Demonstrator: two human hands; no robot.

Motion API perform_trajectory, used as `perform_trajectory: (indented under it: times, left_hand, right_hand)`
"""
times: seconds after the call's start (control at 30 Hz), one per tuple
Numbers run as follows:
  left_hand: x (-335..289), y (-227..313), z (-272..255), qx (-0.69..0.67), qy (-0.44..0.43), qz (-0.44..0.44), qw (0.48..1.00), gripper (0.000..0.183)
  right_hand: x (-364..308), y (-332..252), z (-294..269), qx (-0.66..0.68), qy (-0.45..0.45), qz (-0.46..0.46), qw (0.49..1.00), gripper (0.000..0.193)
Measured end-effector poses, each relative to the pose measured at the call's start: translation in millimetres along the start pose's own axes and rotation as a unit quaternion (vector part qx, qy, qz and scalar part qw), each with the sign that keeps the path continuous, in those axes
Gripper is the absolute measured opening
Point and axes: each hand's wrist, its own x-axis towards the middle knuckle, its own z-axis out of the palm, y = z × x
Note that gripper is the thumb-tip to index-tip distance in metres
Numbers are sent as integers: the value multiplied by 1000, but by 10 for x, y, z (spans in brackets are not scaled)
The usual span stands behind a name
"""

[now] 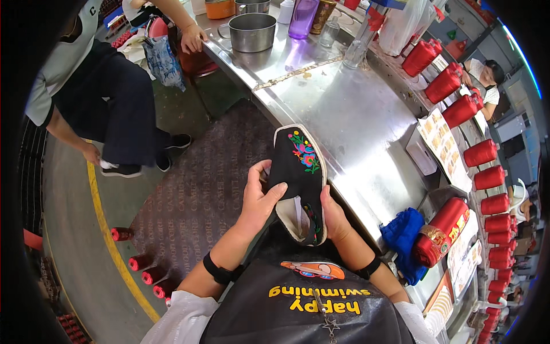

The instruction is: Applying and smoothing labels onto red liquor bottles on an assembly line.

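At the frame's centre, your left hand (256, 200) and right hand (335, 218) each grip the black embroidered cloth shoe (301, 183) beside the steel worktop (355, 120).

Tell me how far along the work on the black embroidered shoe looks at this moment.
Done: the black cloth shoe already carries finished floral embroidery on its toe, and its pale sole edging looks attached. In hand: the left hand grips its side with the thumb across the upper, while the right hand supports the heel end, above the steel workbench. Left: unclear; no defect or unfinished seam shows.
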Motion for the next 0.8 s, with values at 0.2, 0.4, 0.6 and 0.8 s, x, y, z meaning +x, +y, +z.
perform_trajectory:
  times: [0.2, 0.4, 0.6, 0.8]
  left_hand:
    - [13, 28, -27, -145, -26, -103, 984, 58]
    - [50, -53, -55, -218, -36, -135, 966, 42]
    - [153, -107, -57, -221, -17, -121, 968, 38]
    - [166, -173, -54, -183, 28, -82, 979, 35]
  right_hand:
    - [16, -2, 27, -13, -1, -9, 1000, 67]
    - [57, 10, -6, -20, -32, -9, 999, 72]
    - [117, -35, 36, 3, -30, 3, 1000, 73]
    - [79, -92, 44, -83, -78, -29, 993, 78]
